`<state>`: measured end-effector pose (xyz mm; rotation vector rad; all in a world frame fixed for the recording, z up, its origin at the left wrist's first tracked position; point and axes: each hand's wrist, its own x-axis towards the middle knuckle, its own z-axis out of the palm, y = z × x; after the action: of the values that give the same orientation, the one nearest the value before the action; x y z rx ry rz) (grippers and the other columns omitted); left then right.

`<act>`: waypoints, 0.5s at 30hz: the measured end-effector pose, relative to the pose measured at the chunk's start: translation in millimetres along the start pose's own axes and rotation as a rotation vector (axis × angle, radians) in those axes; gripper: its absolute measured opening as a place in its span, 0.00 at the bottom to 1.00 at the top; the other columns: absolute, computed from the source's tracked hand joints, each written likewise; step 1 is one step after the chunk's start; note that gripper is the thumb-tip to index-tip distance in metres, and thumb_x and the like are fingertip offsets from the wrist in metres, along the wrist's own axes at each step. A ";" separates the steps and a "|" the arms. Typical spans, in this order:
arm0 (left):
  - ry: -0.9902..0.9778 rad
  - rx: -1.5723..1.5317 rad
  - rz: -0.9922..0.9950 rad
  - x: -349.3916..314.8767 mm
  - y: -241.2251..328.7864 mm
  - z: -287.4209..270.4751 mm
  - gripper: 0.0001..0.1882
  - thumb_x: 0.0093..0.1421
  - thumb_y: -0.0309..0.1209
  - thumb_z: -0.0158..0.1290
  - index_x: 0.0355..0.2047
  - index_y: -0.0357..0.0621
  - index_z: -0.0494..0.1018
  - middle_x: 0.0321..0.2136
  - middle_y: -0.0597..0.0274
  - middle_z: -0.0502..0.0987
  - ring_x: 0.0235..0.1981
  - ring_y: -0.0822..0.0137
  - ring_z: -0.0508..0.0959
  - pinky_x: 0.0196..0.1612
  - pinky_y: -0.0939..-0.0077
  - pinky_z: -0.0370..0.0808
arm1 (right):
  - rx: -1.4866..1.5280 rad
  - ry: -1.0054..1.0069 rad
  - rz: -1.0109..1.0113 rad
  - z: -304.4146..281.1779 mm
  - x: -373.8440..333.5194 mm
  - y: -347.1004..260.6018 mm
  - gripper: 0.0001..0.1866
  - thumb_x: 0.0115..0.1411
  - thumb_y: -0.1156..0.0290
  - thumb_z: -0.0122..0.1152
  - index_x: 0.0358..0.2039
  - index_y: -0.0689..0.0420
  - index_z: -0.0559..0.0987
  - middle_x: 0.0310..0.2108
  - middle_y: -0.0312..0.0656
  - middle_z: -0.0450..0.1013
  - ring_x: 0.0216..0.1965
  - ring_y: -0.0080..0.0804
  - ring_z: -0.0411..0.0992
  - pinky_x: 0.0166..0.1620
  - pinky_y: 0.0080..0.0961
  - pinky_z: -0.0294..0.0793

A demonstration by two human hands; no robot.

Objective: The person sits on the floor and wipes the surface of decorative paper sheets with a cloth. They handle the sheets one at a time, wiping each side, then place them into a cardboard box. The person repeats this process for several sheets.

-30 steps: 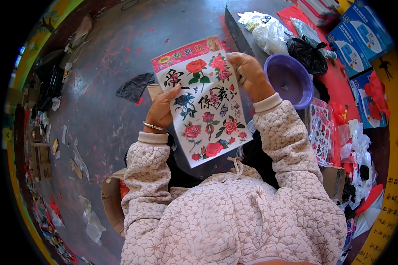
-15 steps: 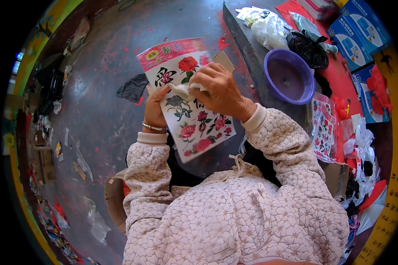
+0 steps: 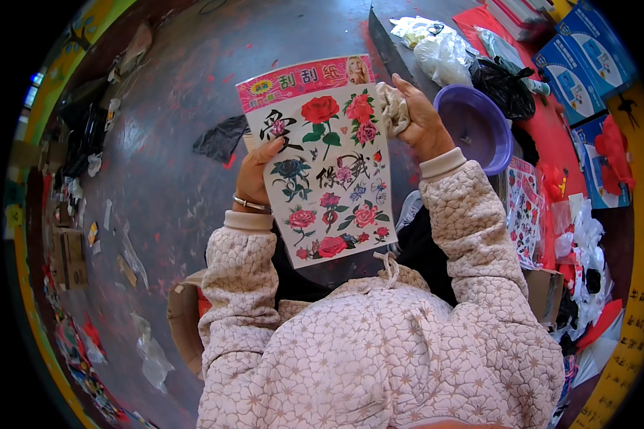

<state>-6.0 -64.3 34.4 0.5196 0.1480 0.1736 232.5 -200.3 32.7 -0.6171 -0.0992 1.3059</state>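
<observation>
A sheet of rose tattoo stickers (image 3: 309,160), white with a pink printed header, is held up in front of me, tilted slightly. My left hand (image 3: 253,176) grips its left edge, thumb on the front and the other fingers hidden behind. Just off the sheet's upper right edge, my right hand (image 3: 423,123) is closed round a crumpled off-white cloth (image 3: 392,109). A pale brown edge shows behind the sheet near my left thumb; what it belongs to is hidden.
A purple basin (image 3: 506,114) of murky water stands right of my right hand. Similar sticker sheets (image 3: 522,209) lie at the right, beside plastic bags (image 3: 440,56) and blue boxes (image 3: 587,50). A black plastic scrap (image 3: 216,141) and clear wrappers (image 3: 150,357) litter the floor.
My right hand has moved with the cloth from the middle of the sheet to its right edge, uncovering the printed roses. The sheet has shifted slightly right and straightened.
</observation>
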 end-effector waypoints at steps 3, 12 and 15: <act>0.048 0.022 -0.082 6.4 -0.1 -2.4 0.19 0.57 0.31 0.47 0.46 0.33 0.64 0.39 0.48 0.74 0.36 0.59 0.78 0.37 0.68 0.78 | 0.040 -0.099 0.037 15.1 -4.9 11.1 0.19 0.56 0.57 0.55 0.39 0.61 0.70 0.34 0.47 0.73 0.33 0.33 0.75 0.36 0.31 0.77; 0.152 0.246 -0.067 8.3 -5.5 -9.6 0.14 0.57 0.27 0.48 0.43 0.35 0.66 0.36 0.53 0.75 0.33 0.62 0.78 0.34 0.70 0.78 | -0.320 -0.162 0.048 6.8 -5.3 12.5 0.12 0.49 0.75 0.58 0.35 0.65 0.73 0.31 0.45 0.74 0.27 0.29 0.75 0.32 0.23 0.78; 0.202 0.350 -0.040 6.5 -8.3 -3.0 0.14 0.57 0.26 0.49 0.43 0.35 0.67 0.36 0.56 0.75 0.33 0.65 0.77 0.35 0.72 0.77 | -0.281 -0.069 -0.001 11.7 -5.2 11.8 0.10 0.49 0.77 0.57 0.34 0.65 0.73 0.30 0.45 0.74 0.26 0.29 0.75 0.32 0.24 0.78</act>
<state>0.9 -68.6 27.1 0.8467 0.3900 0.1612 216.0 -199.3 38.2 -0.8102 -0.3441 1.3231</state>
